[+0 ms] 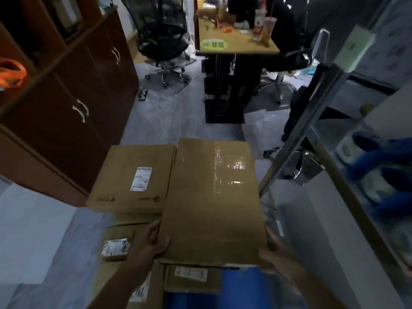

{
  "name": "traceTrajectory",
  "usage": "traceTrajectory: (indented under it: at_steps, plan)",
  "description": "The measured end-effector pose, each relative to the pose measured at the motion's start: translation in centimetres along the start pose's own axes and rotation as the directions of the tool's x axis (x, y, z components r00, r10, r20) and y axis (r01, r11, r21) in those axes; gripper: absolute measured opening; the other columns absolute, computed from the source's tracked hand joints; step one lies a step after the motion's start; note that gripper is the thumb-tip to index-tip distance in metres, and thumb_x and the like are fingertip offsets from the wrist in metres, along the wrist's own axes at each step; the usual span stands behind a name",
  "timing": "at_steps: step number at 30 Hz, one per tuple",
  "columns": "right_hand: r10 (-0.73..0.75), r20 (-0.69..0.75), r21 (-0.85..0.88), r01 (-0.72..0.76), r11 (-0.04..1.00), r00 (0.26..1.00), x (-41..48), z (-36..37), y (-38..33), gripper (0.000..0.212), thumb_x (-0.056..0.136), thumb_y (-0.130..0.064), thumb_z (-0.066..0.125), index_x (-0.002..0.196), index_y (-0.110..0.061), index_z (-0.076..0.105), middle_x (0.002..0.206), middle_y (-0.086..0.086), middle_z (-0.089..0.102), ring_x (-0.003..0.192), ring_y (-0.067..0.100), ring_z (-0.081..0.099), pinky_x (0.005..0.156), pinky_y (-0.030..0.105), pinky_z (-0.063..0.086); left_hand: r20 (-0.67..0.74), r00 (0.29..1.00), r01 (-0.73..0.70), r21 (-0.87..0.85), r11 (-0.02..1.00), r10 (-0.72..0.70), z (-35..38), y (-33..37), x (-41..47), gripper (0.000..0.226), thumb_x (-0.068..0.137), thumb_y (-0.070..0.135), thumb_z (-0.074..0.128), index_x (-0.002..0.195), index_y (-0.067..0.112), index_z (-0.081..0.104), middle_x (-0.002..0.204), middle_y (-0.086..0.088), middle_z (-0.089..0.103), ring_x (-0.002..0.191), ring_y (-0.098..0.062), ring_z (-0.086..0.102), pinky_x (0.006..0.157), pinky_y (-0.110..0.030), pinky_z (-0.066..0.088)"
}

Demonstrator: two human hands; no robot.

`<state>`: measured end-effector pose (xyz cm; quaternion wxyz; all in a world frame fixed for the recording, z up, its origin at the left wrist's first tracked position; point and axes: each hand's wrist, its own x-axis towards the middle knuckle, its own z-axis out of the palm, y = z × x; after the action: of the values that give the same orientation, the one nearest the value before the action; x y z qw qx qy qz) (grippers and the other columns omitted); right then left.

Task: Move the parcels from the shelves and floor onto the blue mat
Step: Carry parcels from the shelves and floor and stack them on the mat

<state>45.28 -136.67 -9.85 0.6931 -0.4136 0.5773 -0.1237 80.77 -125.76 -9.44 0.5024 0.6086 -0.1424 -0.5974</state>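
The blue mat [240, 284] lies nearest, with a flat parcel [191, 278] on it. Above them, the left hand [153, 239] and right hand [270, 248] each grip a near corner of the large taped box [214, 197]. A labelled box [133, 177] sits just beside it on the left, and an office chair [162, 41] and bench [236, 41] stand farther off.

You're looking at a brown cabinet [73, 90] standing along your left, with an orange bag [11, 73] sitting in its open compartment. Ahead, a black chair [163, 41] is standing beside a yellow desk [245, 44] carrying cups [268, 27].
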Motion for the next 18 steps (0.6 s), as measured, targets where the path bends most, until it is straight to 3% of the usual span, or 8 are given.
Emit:
traceTrajectory:
  at_steps: [3,5,7,10,14,18]
  plan:
    - [-0.027,0.029,0.039,0.025,0.999,0.999,7.3,-0.2,0.7,0.072,0.086,-0.007,0.065,0.132,-0.058,0.041,0.121,-0.007,0.069,0.106,0.028,0.069,0.094,0.057,0.052,-0.026,1.000,0.012,-0.012,1.000,-0.012,-0.2,-1.7,5.8,0.059,0.068,0.018,0.079,0.118,0.037,0.056,0.113,0.014,0.071,0.101,-0.019,0.070,0.070,-0.038,0.059]
    - [-0.039,0.035,0.063,0.037,0.997,0.999,11.1,-0.2,1.8,0.074,0.089,-0.002,0.060,0.137,-0.054,0.041,0.125,0.000,0.068,0.109,0.033,0.066,0.098,0.062,0.047,-0.029,1.000,0.010,-0.020,1.000,-0.011,-0.7,-3.6,8.8,0.060,0.073,0.013,0.074,0.126,0.033,0.053,0.118,0.009,0.070,0.106,-0.023,0.068,0.076,-0.044,0.059]
    - [-0.018,0.047,0.086,0.014,0.996,0.999,13.8,0.2,3.2,0.078,0.088,0.007,0.055,0.142,-0.047,0.039,0.124,0.006,0.067,0.106,0.030,0.068,0.094,0.056,0.052,-0.055,0.998,0.018,-0.028,0.999,-0.019,-1.4,-5.5,10.4,0.065,0.075,0.008,0.072,0.133,0.026,0.049,0.127,0.001,0.066,0.114,-0.027,0.063,0.086,-0.050,0.055]
    - [-0.002,0.076,0.124,-0.007,0.992,0.997,16.0,1.0,5.6,0.087,0.082,0.016,0.050,0.143,-0.045,0.040,0.124,0.003,0.067,0.103,0.025,0.069,0.085,0.046,0.056,-0.111,0.994,0.000,-0.015,1.000,-0.001,-2.7,-8.2,12.2,0.064,0.075,0.000,0.070,0.132,0.021,0.049,0.126,0.000,0.066,0.115,-0.026,0.062,0.080,-0.045,0.055]
    - [0.026,0.014,0.170,-0.028,0.985,1.000,16.4,2.0,7.6,0.084,0.084,0.014,0.048,0.140,-0.048,0.042,0.129,-0.002,0.065,0.114,0.031,0.065,0.093,0.056,0.052,-0.126,0.992,0.020,-0.013,1.000,-0.021,-3.9,-10.9,13.5,0.065,0.073,-0.006,0.069,0.129,0.022,0.051,0.122,0.002,0.069,0.112,-0.024,0.065,0.079,-0.045,0.055]
    - [0.064,-0.007,0.207,-0.061,0.977,0.998,15.8,3.0,8.2,0.066,0.088,-0.002,0.062,0.133,-0.048,0.048,0.121,-0.006,0.070,0.107,0.023,0.069,0.082,0.044,0.058,-0.101,0.991,0.082,-0.030,0.996,-0.085,-5.2,-12.5,13.2,0.060,0.076,0.002,0.071,0.127,0.026,0.052,0.127,-0.001,0.066,0.115,-0.023,0.064,0.089,-0.047,0.052]
